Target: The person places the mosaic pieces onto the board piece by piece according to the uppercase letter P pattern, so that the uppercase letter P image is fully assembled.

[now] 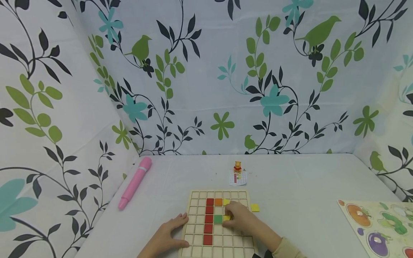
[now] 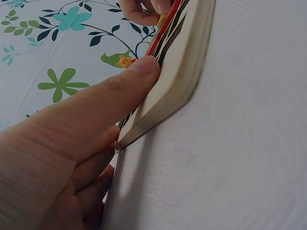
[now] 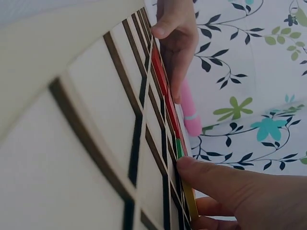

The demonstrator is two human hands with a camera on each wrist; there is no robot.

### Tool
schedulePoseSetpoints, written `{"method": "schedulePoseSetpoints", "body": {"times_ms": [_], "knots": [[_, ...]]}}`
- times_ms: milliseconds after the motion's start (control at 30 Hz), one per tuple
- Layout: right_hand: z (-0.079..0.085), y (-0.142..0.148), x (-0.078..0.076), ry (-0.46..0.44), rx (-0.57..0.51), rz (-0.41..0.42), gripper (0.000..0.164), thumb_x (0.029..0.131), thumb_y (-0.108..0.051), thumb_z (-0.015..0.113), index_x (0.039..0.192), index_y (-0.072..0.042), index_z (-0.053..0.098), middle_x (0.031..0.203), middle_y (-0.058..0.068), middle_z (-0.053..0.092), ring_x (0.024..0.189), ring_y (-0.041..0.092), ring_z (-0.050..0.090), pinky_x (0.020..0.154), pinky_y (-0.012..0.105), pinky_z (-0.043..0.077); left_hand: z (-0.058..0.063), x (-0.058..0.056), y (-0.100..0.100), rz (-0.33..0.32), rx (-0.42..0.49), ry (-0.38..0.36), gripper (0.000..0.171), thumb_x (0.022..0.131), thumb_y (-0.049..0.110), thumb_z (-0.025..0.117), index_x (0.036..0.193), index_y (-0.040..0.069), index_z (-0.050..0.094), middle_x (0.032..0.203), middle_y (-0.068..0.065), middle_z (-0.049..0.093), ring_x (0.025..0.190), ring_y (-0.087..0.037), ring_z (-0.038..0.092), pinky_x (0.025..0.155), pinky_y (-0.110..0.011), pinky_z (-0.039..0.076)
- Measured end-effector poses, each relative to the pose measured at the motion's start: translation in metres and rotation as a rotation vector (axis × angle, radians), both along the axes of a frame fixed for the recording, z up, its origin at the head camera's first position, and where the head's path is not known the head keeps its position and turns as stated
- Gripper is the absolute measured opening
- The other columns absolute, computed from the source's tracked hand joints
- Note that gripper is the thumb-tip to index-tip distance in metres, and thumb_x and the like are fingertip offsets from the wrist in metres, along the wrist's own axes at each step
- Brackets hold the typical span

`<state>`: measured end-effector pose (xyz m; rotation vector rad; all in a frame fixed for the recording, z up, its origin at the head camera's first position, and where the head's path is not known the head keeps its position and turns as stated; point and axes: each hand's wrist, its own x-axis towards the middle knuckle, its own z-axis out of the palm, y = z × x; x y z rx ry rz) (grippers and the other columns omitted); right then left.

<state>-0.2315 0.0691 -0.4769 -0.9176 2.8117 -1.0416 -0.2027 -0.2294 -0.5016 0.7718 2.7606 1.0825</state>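
Observation:
A wooden grid board (image 1: 196,229) lies on the white table. In one column stand several red tiles (image 1: 209,219), with an orange tile (image 1: 218,202) and a green tile (image 1: 218,219) beside them. My right hand (image 1: 240,216) pinches a yellow tile (image 3: 192,201) at the cell right of the green one, thumb and fingers at its edges. Another yellow tile (image 1: 226,201) sits in the top row, partly behind that hand. My left hand (image 1: 167,234) rests at the board's left edge, fingers extended; in the left wrist view its thumb lies on the rim.
A loose yellow tile (image 1: 255,208) lies just right of the board. Behind the board are a small bear figurine (image 1: 237,166) and a printed pattern card (image 1: 237,178). A pink stick-shaped device (image 1: 134,183) lies left, a vegetable picture board (image 1: 377,225) right.

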Motion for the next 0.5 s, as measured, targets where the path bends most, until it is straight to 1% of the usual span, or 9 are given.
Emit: {"method": "schedulePoseSetpoints", "body": {"times_ms": [167, 300, 500], "knots": [[-0.0038, -0.0001, -0.0011, 0.029, -0.003, -0.023, 0.028, 0.071, -0.027, 0.075, 0.069, -0.011, 0.052, 0.067, -0.007, 0.043, 0.06, 0.005, 0.039, 0.051, 0.019, 0.039, 0.0001, 0.0, -0.0002, -0.002, 0.006, -0.002, 0.08, 0.065, 0.05, 0.071, 0.126, 0.003, 0.051, 0.133, -0.006, 0.043, 0.123, -0.03, 0.035, 0.097, -0.054, 0.024], [-0.0058, 0.0004, -0.0023, 0.026, -0.01, -0.027, 0.029, 0.07, -0.028, 0.076, 0.07, -0.011, 0.052, 0.065, -0.007, 0.042, 0.059, 0.005, 0.037, 0.05, 0.02, 0.037, -0.0012, -0.0009, -0.0005, -0.017, 0.016, 0.016, 0.077, 0.066, 0.047, 0.072, 0.126, 0.002, 0.051, 0.133, -0.007, 0.043, 0.123, -0.03, 0.035, 0.096, -0.056, 0.025], [-0.0041, 0.001, -0.0024, 0.012, 0.005, -0.024, 0.024, 0.071, -0.025, 0.075, 0.071, -0.011, 0.055, 0.067, -0.008, 0.043, 0.06, 0.006, 0.038, 0.052, 0.02, 0.038, -0.0021, -0.0016, -0.0001, -0.022, 0.016, 0.031, 0.077, 0.067, 0.047, 0.072, 0.126, 0.002, 0.051, 0.133, -0.006, 0.043, 0.122, -0.03, 0.036, 0.096, -0.055, 0.026]]}}
